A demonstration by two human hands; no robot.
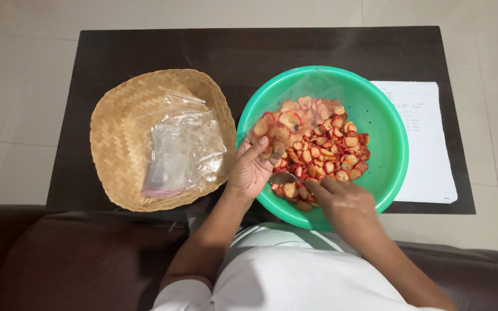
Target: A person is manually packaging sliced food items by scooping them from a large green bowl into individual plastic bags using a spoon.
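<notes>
Pale floor tiles surround a dark desk [145, 52] that carries a woven basket [116, 132] with clear plastic bags [183, 152] in it, a green bowl [384, 124] and a white sheet of paper [427, 150]. Red-edged chips [329, 144] fill the bowl's near half. The left hand [252, 170] curls closed around a small cluster of chips at the bowl's near-left rim, next to the basket. The right hand [344, 204] rests over the near rim, fingers bent into the chips just beside the left; whether it grips any I cannot tell.
</notes>
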